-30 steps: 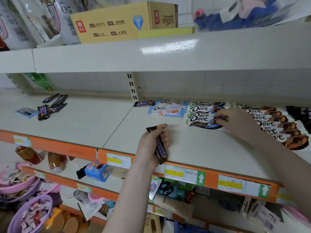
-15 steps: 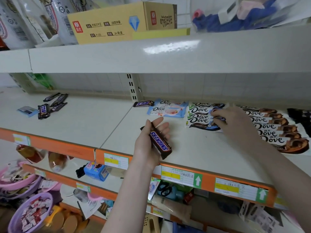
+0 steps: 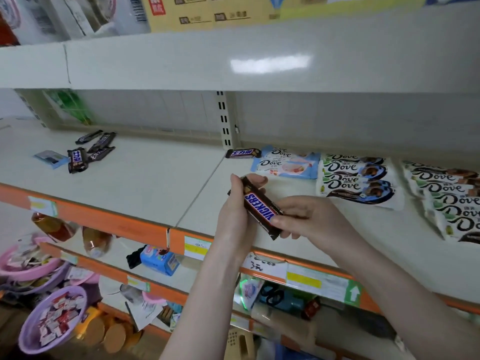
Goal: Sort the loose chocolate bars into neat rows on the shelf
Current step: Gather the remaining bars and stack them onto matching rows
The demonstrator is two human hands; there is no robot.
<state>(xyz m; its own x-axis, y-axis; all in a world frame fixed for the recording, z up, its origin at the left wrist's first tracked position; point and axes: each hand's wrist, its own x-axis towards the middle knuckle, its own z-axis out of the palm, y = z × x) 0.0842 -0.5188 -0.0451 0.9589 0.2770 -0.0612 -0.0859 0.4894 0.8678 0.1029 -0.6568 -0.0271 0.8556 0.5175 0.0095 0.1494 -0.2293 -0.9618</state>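
Your left hand (image 3: 233, 216) grips the Snickers bar (image 3: 261, 210), fingers curled round its upper end, and your right hand (image 3: 309, 219) pinches its lower end between thumb and fingers. You hold the bar tilted, above the front part of the shelf (image 3: 145, 183), not touching it.

Below the bar, orange price strips (image 3: 311, 279) run along the shelf edge. Lower left of the bar, down on the tiers beneath, sit a blue packet (image 3: 159, 261) and a purple basket (image 3: 52, 320) of small wrapped sweets.

Just beyond the bar, toward the back wall, a light-blue Dove pack (image 3: 285, 165) lies flat, with a dark bar (image 3: 242, 153) touching its left end. Right of the Snickers and further back, Dove bars with blue swirls (image 3: 355, 178) lie overlapped in a row; further right again, a second Dove row (image 3: 449, 196) runs toward the front edge.

Far left of the Snickers, well apart from it, a loose heap of dark bars (image 3: 91, 149) lies at mixed angles, a small blue pack (image 3: 50, 158) just beside them.

Above it all, a yellow carton (image 3: 207, 11) stands on the upper shelf
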